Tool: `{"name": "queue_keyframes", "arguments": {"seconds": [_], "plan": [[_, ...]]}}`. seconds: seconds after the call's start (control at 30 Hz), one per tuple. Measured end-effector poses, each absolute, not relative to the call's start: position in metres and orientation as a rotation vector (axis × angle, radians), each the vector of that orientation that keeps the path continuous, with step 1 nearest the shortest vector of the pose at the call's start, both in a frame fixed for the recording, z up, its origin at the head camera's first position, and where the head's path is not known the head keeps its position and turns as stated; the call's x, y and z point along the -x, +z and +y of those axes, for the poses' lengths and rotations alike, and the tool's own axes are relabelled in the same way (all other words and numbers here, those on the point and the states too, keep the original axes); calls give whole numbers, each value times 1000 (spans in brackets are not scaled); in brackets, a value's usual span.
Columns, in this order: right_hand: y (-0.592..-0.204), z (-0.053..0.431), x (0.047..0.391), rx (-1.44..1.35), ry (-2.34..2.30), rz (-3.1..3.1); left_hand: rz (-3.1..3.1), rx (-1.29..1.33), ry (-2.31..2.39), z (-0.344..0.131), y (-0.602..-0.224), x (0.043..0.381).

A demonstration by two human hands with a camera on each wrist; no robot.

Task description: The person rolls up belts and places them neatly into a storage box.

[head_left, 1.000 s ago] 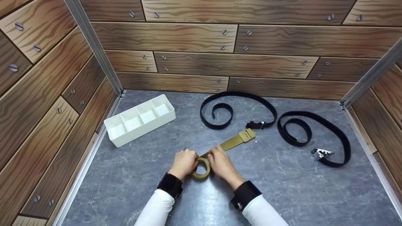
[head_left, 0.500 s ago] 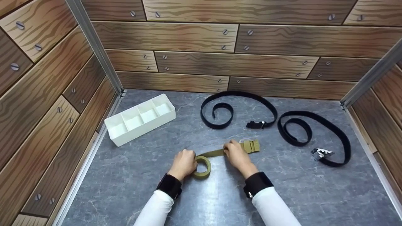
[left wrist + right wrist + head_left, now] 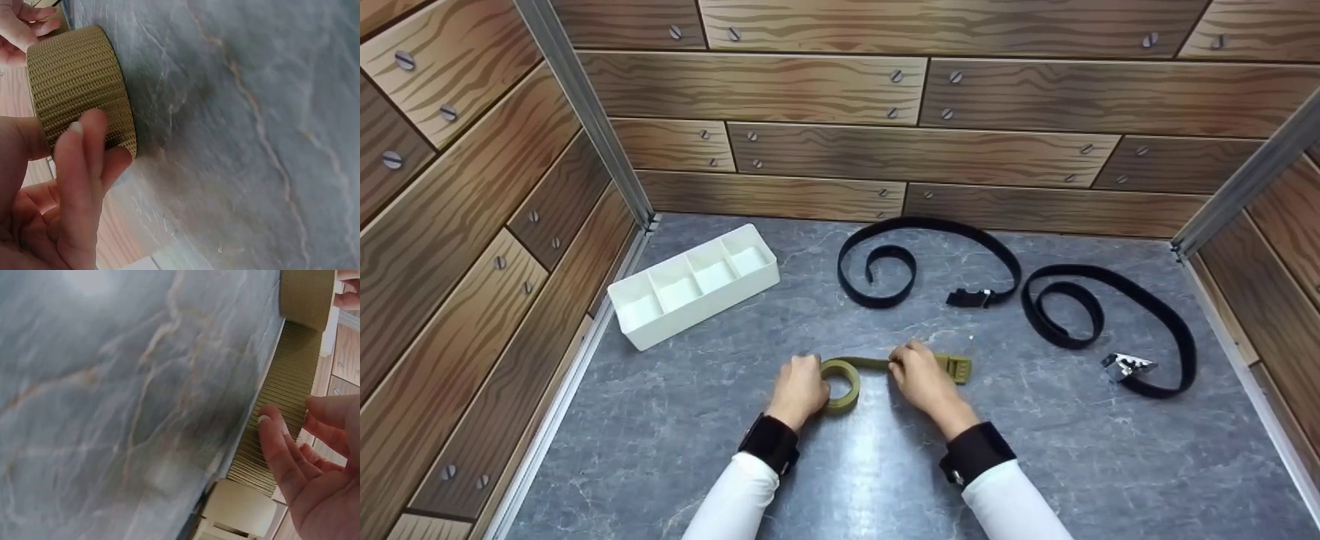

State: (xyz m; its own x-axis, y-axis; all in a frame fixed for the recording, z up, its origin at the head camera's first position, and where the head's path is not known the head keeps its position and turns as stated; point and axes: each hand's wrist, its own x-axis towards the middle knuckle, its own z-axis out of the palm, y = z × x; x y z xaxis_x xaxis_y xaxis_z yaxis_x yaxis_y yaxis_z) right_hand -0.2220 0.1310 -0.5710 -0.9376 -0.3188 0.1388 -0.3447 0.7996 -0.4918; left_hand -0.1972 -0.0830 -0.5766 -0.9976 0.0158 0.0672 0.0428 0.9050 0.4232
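Note:
An olive webbing belt [image 3: 840,406] stands on edge on the grey surface, mostly wound into a round coil, with a short straight run leading right to its buckle [image 3: 958,368]. My left hand [image 3: 801,390] pinches the coil's left side; in the left wrist view its fingers [image 3: 79,174] lie on the ribbed outer face, the thumb on the inner side. My right hand [image 3: 924,381] pinches the straight run just left of the buckle. In the right wrist view the strap [image 3: 289,371] passes between thumb and fingers, with the plain buckle [image 3: 239,509] below.
Two black belts lie loosely curled on the surface: one [image 3: 930,223] at the back with a black buckle, another [image 3: 1170,326] at the right with a silver buckle. A white four-slot tray [image 3: 705,304] stands at the back left. Wood-patterned walls [image 3: 825,150] enclose the surface.
My right hand has slid right along the strap towards the buckle, and the buckle end has swung down nearer to me. The left hand stays on the coil, which has shifted slightly away.

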Motion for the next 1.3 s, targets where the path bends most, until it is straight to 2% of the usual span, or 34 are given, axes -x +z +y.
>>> {"name": "queue_keyframes", "arguments": {"seconds": [0.23,0.43,0.7,0.97,1.3], "plan": [[-570,110,208,-499,838,-2931,-3076,-41,-687,-77,-573,199],[-575,89,200,-519,1005,-2966,-3108,-17,-738,-79,-571,197],[-575,79,201,-501,1062,-3003,-3076,180,-651,-87,-570,198],[-577,79,203,-685,899,-2941,-2992,368,-603,-88,-577,199],[-571,79,194,-362,1048,-3099,-2999,377,-665,-86,-577,199]]}}
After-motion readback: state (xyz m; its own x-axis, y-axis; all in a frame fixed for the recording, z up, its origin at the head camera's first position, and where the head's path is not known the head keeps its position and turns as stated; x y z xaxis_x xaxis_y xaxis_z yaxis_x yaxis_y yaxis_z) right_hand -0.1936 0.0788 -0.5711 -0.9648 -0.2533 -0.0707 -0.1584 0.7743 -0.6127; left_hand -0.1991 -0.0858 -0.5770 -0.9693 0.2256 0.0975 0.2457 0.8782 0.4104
